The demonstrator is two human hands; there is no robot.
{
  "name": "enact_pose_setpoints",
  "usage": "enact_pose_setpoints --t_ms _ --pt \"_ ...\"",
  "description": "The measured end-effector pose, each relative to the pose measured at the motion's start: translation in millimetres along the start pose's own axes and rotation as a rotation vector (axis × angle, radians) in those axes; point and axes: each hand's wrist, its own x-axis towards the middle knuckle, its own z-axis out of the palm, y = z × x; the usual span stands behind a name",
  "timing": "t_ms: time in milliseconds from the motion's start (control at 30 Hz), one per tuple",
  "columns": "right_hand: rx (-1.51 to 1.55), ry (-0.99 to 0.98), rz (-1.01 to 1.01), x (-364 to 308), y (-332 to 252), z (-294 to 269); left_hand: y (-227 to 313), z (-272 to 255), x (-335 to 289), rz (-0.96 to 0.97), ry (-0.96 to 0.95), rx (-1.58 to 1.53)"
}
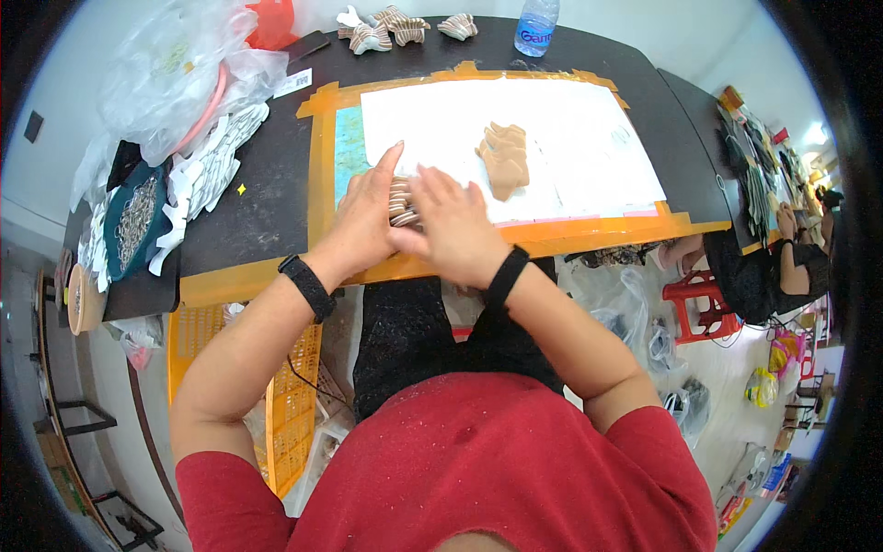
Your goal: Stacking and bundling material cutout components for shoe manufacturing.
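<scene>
Near the front edge of the white sheet, a small stack of thin pieces with brown and white edges is between my two hands. My left hand grips it from the left, thumb pointing up and away. From the right, my right hand closes over the stack, its thumb along the near end and its fingertips, slightly blurred, at the far end. The hands hide much of the stack. Beyond my right hand, a fanned row of tan wavy-edged flat pieces lies on the sheet.
Orange tape borders the sheet on the black table. Striped bundles and a water bottle stand at the back. At left are plastic bags, white strips and a teal tray of metal bits. Another person's arm shows far right.
</scene>
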Motion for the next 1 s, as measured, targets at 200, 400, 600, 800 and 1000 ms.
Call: enact_pose_setpoints --t_ms 200,400,600,800,1000 --pt "0.066 0.021 -0.018 -3 -3 1 -6 3 7 0.120 0.082 -0.057" --pt "-0.036 0.065 -0.044 -7 4 10 -2 -6 0 -0.021 -0.050 0.101" --pt "-0.055 0.080 -0.032 -5 1 11 -14 -15 -6 0.002 -0.080 -0.070" --pt "-0.027 0.016 -0.068 -2 -8 19 -12 -8 -5 0.039 -0.121 0.040" --pt "0.166 0.111 -0.178 9 1 12 -9 -12 -9 0.040 -0.105 -0.042"
